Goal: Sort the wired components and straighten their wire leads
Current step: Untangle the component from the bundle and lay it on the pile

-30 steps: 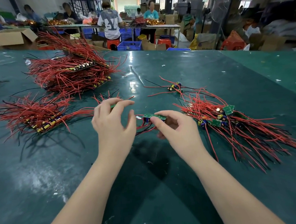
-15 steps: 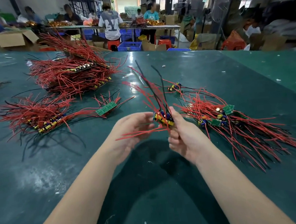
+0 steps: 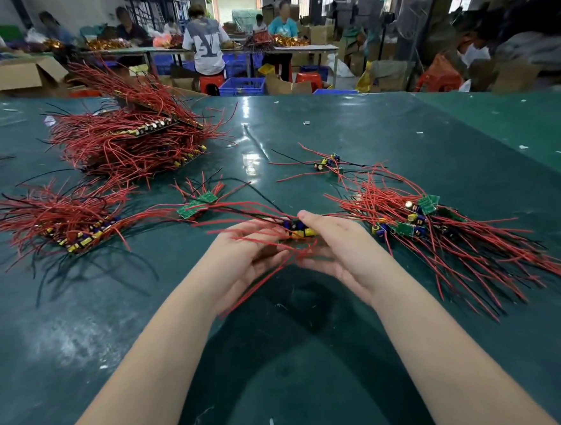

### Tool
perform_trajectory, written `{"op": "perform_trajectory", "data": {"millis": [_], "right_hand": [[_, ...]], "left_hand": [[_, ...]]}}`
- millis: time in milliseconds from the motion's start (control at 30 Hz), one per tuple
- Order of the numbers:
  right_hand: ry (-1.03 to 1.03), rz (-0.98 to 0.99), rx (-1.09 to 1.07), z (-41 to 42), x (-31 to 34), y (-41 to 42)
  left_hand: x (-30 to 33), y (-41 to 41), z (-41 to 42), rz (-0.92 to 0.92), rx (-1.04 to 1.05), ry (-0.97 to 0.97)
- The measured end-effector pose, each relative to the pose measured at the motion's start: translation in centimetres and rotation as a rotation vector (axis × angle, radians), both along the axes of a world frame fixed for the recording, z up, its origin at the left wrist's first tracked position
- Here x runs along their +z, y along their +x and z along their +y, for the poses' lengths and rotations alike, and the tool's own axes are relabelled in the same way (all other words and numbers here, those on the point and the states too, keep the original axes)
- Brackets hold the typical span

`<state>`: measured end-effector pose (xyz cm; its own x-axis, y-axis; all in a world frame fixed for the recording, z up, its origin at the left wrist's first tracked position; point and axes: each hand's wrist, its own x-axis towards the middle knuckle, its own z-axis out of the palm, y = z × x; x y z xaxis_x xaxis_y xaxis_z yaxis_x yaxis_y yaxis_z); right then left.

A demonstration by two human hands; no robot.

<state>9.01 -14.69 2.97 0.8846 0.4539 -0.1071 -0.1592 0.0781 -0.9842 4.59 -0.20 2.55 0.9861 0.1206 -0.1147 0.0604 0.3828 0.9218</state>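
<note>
1. Right hand [image 3: 338, 248] is gripping a small board [image 3: 299, 232] above the green table [image 3: 82, 342], thumb over its top.
2. Left hand [image 3: 242, 258], fingers nearly straight, is stroking its red leads [image 3: 250, 234].
3. Risk: pulling too hard could be kinking leads or straining solder joints.

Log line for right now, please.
right hand holds board | left hand under its red leads | unsorted pile right

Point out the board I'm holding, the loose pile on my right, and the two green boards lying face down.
held board [image 3: 299, 232], head view, yellow and blue parts
right pile [image 3: 440, 234], head view, red wires
green boards [image 3: 197, 205], head view, green underside
</note>
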Motion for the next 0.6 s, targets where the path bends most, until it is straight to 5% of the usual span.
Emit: {"op": "perform_trajectory", "data": {"millis": [133,600], "right_hand": [[0.17,0.009,0.109,-0.4,0.0,0.2],[0.148,0.081,0.183,-1.4,-0.1,0.8]], "left_hand": [[0.1,-0.1,0.1,-0.004,0.011,0.012],[0.0,-0.4,0.8,-0.022,-0.071,0.069]]}}
